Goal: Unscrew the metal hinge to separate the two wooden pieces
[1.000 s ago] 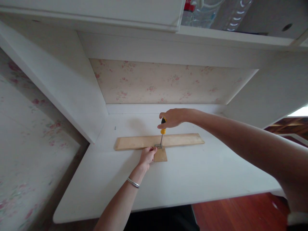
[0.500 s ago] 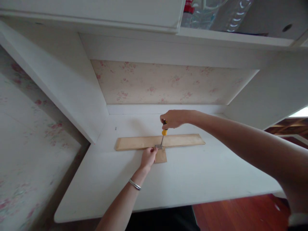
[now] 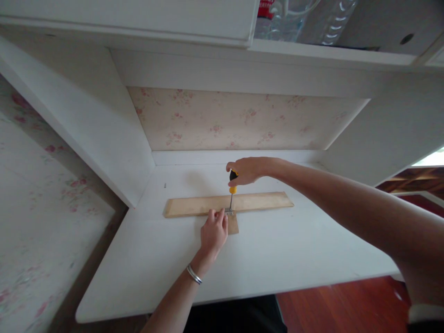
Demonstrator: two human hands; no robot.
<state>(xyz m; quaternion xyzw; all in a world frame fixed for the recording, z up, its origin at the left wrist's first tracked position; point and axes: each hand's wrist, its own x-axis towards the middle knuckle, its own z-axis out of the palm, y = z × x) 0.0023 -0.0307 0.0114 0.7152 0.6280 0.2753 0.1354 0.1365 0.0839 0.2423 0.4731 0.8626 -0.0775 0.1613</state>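
Metal piece [image 3: 228, 210]: where the long board [image 3: 262, 201] and the small block [image 3: 233, 225] meet.
Room: white desktop [image 3: 284, 245] continues past the board's 2 ends; front edge is well apart.
Screwdriver [image 3: 232, 189]: nearly upright, tip at the metal piece.
Right hand [image 3: 246, 170]: above, fingers curled around the screwdriver.
Left hand [image 3: 214, 231]: fingertips at the metal piece, pinching or pressing I cannot tell.

The head view looks forward and down over the desk [image 3: 294, 249].
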